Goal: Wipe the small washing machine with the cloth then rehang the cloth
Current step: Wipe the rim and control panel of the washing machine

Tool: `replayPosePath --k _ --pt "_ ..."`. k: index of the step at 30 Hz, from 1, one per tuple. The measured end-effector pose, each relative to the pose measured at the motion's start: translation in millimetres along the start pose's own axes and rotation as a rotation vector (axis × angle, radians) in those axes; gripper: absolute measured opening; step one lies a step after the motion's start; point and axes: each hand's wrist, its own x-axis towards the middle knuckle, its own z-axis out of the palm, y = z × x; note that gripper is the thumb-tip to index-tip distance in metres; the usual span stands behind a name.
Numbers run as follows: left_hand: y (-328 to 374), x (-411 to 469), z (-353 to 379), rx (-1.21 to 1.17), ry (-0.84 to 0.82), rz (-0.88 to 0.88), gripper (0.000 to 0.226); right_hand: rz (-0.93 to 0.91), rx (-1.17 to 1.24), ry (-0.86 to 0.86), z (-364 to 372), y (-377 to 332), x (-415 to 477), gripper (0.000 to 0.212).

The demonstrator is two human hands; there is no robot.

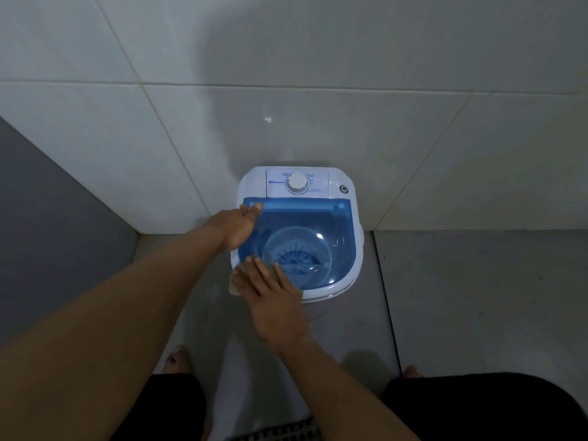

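Head view, machine: I see the small white plastic washing machine with a translucent blue lid [318, 237] standing on the grey tiled floor [461, 297], its back against the pale tiled wall [350, 106].
Head view, controls: a round white dial [297, 183] sits on the rear panel, with a small round cap [343, 188] to its right; the printing around the dial is too small for me to read.
Head view, right hand: my right hand [270, 294] lies flat, fingers spread, pressing the beige cloth [234, 286] onto the near left corner of the lid and rim.
Head view, cloth: only its edges peek out beside and under the palm, so I cannot tell its size or how it is folded.
Head view, left hand: my left hand [240, 227] rests open on the left edge of the machine, thumb on the far left corner of the lid, holding nothing, apparently steadying the machine.
Progress: I judge the wiping is under way at the front corner.
Done so far: I cannot tell which areas are already clean; the dim light shows no streaks or wet marks.
Left to do: likely the rest of the lid, the control panel and sides, then rehanging the cloth.
Hidden: no hook or rail for the cloth is in view.
Cut off: the machine's front and side walls are mostly out of sight from above; a dark grid [280, 432] at the bottom edge is cropped and unclear.
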Motion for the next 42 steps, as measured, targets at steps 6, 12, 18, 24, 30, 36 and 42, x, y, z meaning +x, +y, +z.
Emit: replayPosePath --k 6,12,18,24,30,36,42 --pt "-7 6 1 0.004 -0.006 0.009 0.087 -0.285 -0.102 0.012 -4 39 -20 0.051" --pt "-11 9 4 0.028 0.011 0.021 0.089 -0.125 -0.020 0.039 -14 76 -55 0.075" --pt "-13 9 11 0.035 0.025 0.055 0.084 0.139 0.136 0.139 -19 91 -63 0.073" --pt "-14 10 14 0.055 0.037 0.084 0.079 0.406 0.207 0.263 -25 115 -42 0.055" --pt "-16 11 15 0.061 0.034 0.096 0.076 0.533 0.216 0.235 -42 141 2 0.064" --pt "-16 8 15 0.069 0.047 0.118 0.070 0.550 0.126 0.196 -48 123 13 0.072" --pt "-11 -9 17 0.201 0.111 0.213 0.058 0.473 0.102 0.138 -54 126 14 0.074"
